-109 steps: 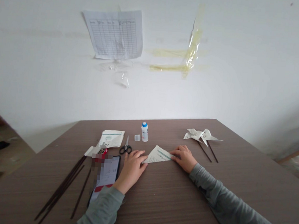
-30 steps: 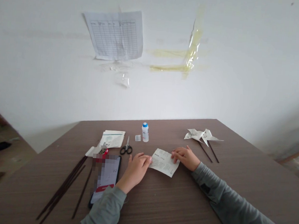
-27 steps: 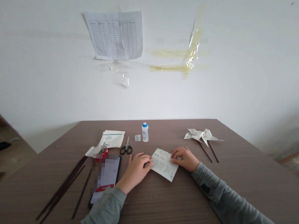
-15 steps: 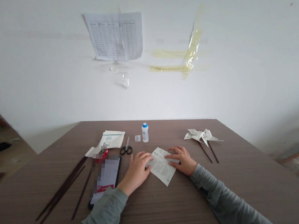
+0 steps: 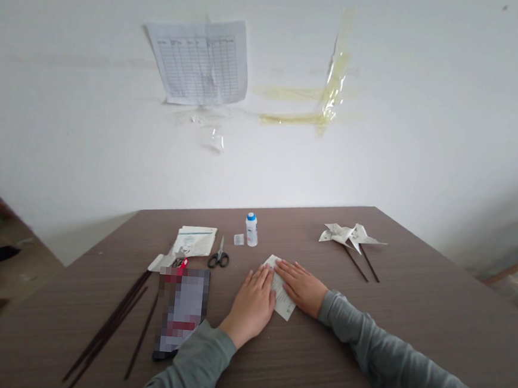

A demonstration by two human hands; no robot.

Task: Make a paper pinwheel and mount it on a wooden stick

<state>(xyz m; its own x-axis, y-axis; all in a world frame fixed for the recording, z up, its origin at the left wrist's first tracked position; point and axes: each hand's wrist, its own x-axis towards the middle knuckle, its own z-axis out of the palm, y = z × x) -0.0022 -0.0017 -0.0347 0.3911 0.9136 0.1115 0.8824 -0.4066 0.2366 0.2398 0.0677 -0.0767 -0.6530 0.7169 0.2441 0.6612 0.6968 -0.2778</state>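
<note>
A small printed sheet of paper (image 5: 283,304) lies on the table, its middle strip showing between my hands. My left hand (image 5: 251,308) rests flat over its left part, fingers stretched out. From the other side, my right hand (image 5: 304,288) lies flat on the right part with its fingers extended. The fingertips of both hands nearly meet near the sheet's top corner. Much of the paper is hidden under them. Beyond the hands stands a white bottle with a blue cap (image 5: 251,230), beside a small clear piece (image 5: 238,239).
Black-handled scissors (image 5: 218,259), a stack of printed papers (image 5: 196,241) and a phone (image 5: 187,308) are to the left. Several dark thin sticks (image 5: 112,325) lie farther left. Two paper pinwheels (image 5: 348,234) on sticks lie at the back right. A wall (image 5: 288,166) rises behind the table.
Both hands have moved inward over the sheet and now lie flatter on it. Less of the paper shows between them. The other things on the table have stayed in place.
</note>
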